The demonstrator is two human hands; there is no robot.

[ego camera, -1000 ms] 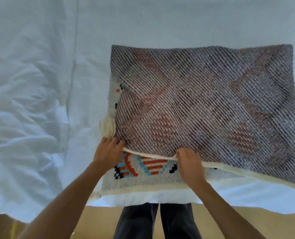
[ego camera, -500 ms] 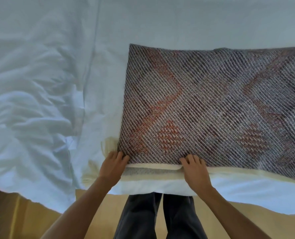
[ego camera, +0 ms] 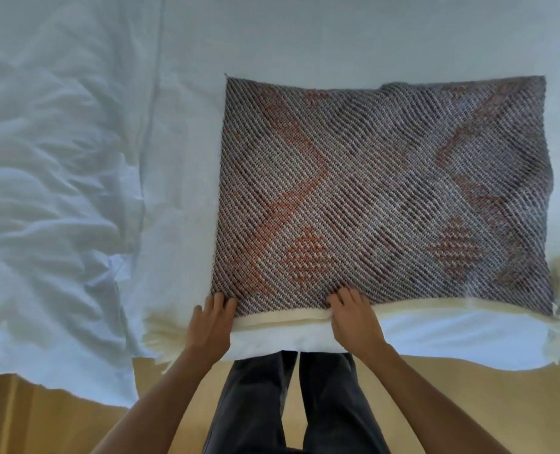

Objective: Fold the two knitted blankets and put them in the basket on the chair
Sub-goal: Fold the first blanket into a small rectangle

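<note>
Item: knitted blanket (ego camera: 383,194), lying folded on the bed (ego camera: 272,34), near edge at the mattress lip. Left hand (ego camera: 210,326) and right hand (ego camera: 354,317) are pressing flat, fingers spread, on the cream border (ego camera: 281,317), likely aligning layers.

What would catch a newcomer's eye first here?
First the folded knitted blanket, grey with orange shapes, lying flat right of centre on a pale sheet. Next the left hand and right hand, pressing on its near cream edge. The sheet is rumpled at left.
</note>
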